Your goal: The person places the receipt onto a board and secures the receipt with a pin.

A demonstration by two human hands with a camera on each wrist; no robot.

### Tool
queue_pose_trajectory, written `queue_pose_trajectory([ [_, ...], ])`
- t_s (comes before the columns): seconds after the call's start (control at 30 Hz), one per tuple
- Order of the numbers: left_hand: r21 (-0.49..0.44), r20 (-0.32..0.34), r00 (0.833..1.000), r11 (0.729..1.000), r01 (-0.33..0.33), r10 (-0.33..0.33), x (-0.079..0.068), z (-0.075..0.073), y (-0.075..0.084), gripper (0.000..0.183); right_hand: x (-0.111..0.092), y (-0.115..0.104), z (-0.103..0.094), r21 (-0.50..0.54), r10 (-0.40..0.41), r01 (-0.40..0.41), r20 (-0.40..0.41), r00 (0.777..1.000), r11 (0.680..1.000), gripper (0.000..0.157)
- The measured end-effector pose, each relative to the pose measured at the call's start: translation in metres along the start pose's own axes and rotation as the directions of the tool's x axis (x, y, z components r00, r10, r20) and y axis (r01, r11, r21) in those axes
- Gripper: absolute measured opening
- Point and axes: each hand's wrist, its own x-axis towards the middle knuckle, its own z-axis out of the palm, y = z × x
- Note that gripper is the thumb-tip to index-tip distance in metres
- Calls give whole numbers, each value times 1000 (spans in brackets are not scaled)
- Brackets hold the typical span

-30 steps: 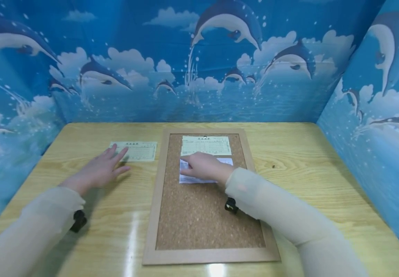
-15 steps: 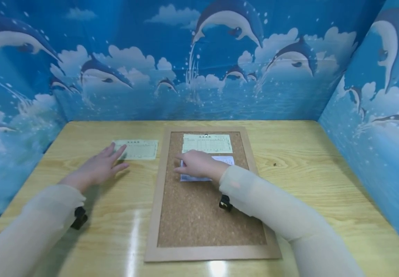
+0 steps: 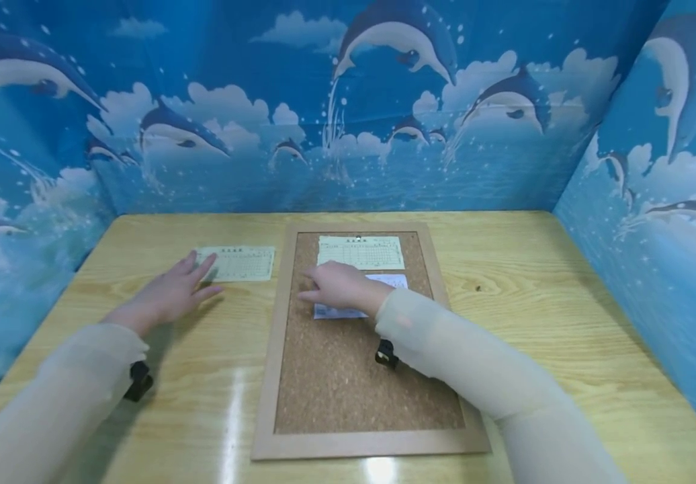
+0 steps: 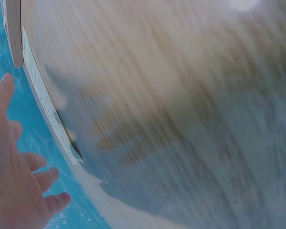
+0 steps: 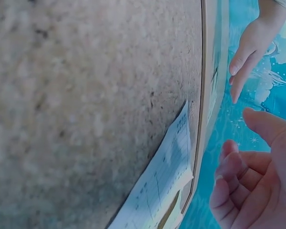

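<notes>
My right hand (image 3: pixel 343 288) hovers over a purple printed slip (image 3: pixel 392 281) on the framed cork board (image 3: pixel 363 376), covering part of it. Thumb and forefinger point left, apart; in the right wrist view the other fingers curl loosely around nothing. Above that slip on the board lies a green printed slip (image 3: pixel 363 254), a small pin (image 3: pixel 358 238) at its top edge. Left of the board, a second green slip (image 3: pixel 245 263) lies on the table. Over its left end, my left hand (image 3: pixel 169 289) has its fingers spread, holding nothing; the left wrist view shows its shadow below.
The board's wooden frame (image 3: pixel 372 445) reaches close to the near side of the wood-grain table (image 3: pixel 541 302). A small dark spot (image 3: pixel 477 288) marks the table right of the board. Blue dolphin-print curtains (image 3: pixel 233 168) enclose the back and sides.
My right hand has shifted slightly left across the purple slip, uncovering more of the slip's right end. The left hand stays almost in place, and the slips lie as before.
</notes>
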Motion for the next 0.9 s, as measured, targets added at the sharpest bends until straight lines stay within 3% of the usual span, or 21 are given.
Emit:
queue_pose_trajectory([
  [0.17, -44, 8, 1000, 999, 13, -12, 4, 0, -5, 83, 6, 0, 1, 41, -6, 6, -15, 1000, 999, 55],
  [0.27, -115, 2, 1000, 993, 19, -19, 7, -1, -9, 85, 13, 0, 2, 113, -2, 4, -17, 1000, 994, 58],
  [0.47, -271, -54, 998, 963, 13, -29, 11, -6, -19, 86, 30, 3, 3, 275, 4, 8, -45, 999, 961, 58],
  [0.67, -315, -49, 996, 948, 50, -69, 12, -6, -26, 86, 44, -3, 4, 369, 6, 24, -78, 997, 929, 55],
  [0.77, -323, -37, 995, 943, 76, -93, 13, -7, -27, 87, 51, -6, 6, 385, 9, 28, -92, 996, 923, 54],
  [0.9, -331, -23, 991, 936, 118, -133, 17, -7, -30, 89, 61, -10, 6, 326, 30, 7, -107, 994, 945, 52],
])
